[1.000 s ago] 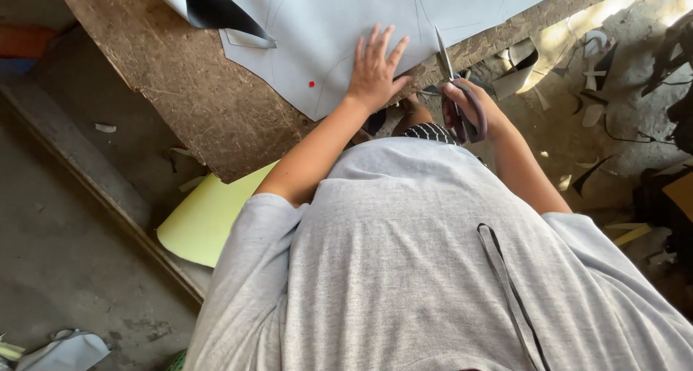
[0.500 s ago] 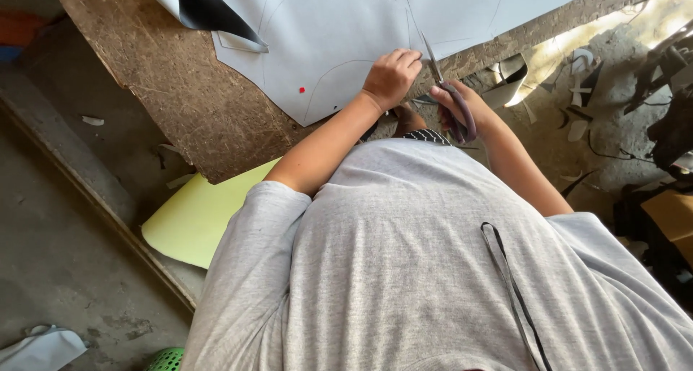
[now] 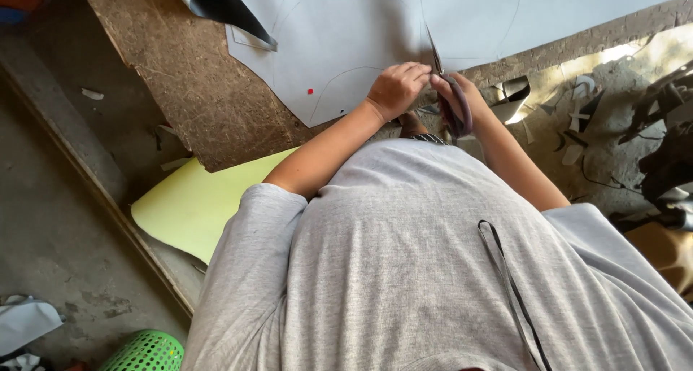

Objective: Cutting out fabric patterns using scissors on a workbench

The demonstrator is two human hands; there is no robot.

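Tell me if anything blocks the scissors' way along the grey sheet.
Nothing visible does. The scissors in the right hand point into bare grey sheet; the left hand rests on the sheet beside the blades, not ahead of them.

Workshop: rough cutting board [image 3: 180, 75], floor offcuts [image 3: 577, 118]

Grey short-sleeved T-shirt [image 3: 404, 270], bare forearms, thin dark strap [image 3: 505, 270] hanging toward five o'clock down the shirt front
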